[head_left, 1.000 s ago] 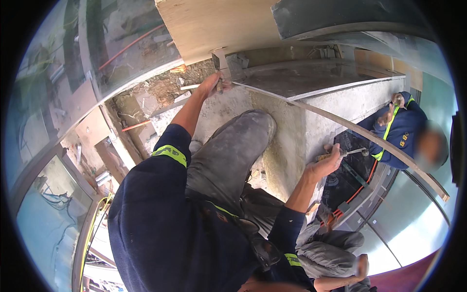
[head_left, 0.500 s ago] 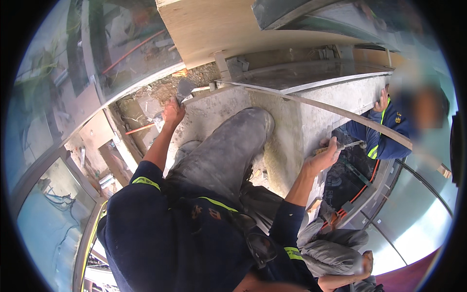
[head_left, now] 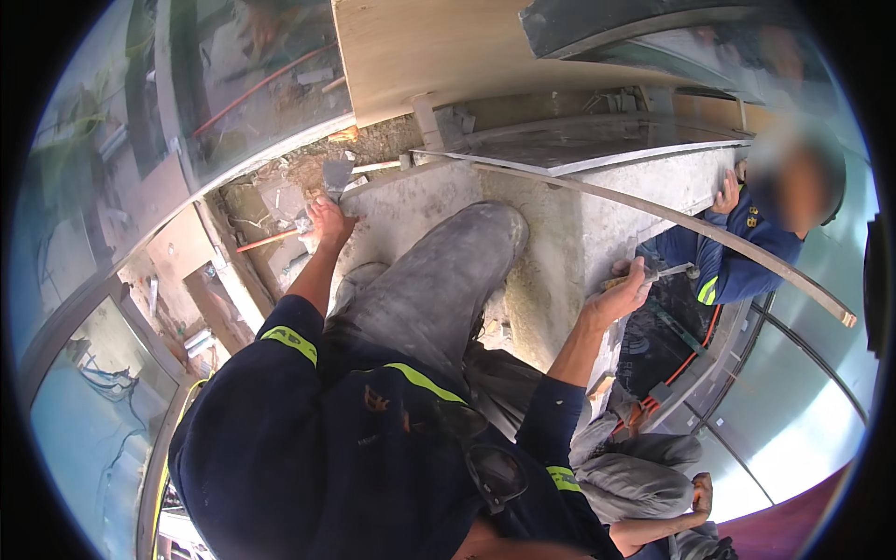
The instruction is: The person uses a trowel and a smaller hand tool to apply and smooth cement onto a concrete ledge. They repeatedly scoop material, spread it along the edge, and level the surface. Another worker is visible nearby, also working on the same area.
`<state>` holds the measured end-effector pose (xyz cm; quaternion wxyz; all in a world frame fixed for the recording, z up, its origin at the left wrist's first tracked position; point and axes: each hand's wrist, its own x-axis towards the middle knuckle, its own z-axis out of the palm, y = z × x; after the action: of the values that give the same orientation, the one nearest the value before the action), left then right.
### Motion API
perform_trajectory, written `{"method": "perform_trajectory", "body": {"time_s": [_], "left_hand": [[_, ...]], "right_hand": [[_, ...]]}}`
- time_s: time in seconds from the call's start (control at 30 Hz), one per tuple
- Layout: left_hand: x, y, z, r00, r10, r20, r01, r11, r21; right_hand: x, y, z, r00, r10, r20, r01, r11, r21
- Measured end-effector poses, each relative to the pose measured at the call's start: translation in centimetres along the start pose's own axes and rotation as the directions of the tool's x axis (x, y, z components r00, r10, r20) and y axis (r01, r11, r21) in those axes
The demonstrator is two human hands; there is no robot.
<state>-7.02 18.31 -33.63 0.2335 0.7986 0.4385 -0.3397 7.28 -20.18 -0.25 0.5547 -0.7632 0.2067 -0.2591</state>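
My left hand [head_left: 329, 224] is closed at the edge of the concrete ledge, around the lower end of a scraper. The scraper's flat grey blade [head_left: 337, 175] points away from me. On the right, my right hand [head_left: 623, 291] grips a hand tool with a thin metal shaft [head_left: 670, 273] and a small knobbed end. I cannot make out its exact kind. That tool sticks out over a dark opening beside the concrete block [head_left: 611, 215]. My bent knee [head_left: 495, 229] rests between my hands, against the concrete.
A stone slab [head_left: 597, 145] lies on the block, with a long wooden strip [head_left: 709, 233] across its front. A co-worker's hand [head_left: 728, 193] touches the slab's right end. Another person's legs [head_left: 644, 476] are low right. Glass panels [head_left: 103, 411] stand left, above rubble.
My left hand and the scraper have shifted slightly left and down. The wooden strip's right end reaches further right and lower. The co-worker's head has moved slightly.
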Motion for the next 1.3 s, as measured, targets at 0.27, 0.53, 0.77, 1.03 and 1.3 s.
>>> {"method": "perform_trajectory", "body": {"time_s": [0.27,0.53,0.77,1.03,1.3], "left_hand": [[1.1,0.8,-1.7,0.986,-0.049,0.159,0.034,0.995,0.097],[3.6,0.3,-0.4,0.979,0.078,0.187,-0.139,0.929,0.344],[4.8,0.0,0.7,0.986,0.106,0.126,-0.149,0.900,0.409],[7.0,-0.9,2.4,0.994,0.091,0.058,-0.107,0.921,0.375],[7.6,-1.5,2.6,0.996,0.062,0.069,-0.079,0.954,0.291]], "right_hand": [[0.5,0.7,-0.2,1.000,-0.011,-0.002,0.011,0.999,-0.037],[0.2,0.3,0.0,0.999,0.033,-0.033,-0.034,0.999,-0.042],[0.1,-0.1,0.3,0.998,0.026,-0.052,-0.029,0.999,-0.045],[0.0,0.5,-0.8,0.997,0.045,-0.055,-0.049,0.995,-0.083],[0.0,1.0,-1.0,0.997,0.014,-0.079,-0.017,0.999,-0.027]]}}
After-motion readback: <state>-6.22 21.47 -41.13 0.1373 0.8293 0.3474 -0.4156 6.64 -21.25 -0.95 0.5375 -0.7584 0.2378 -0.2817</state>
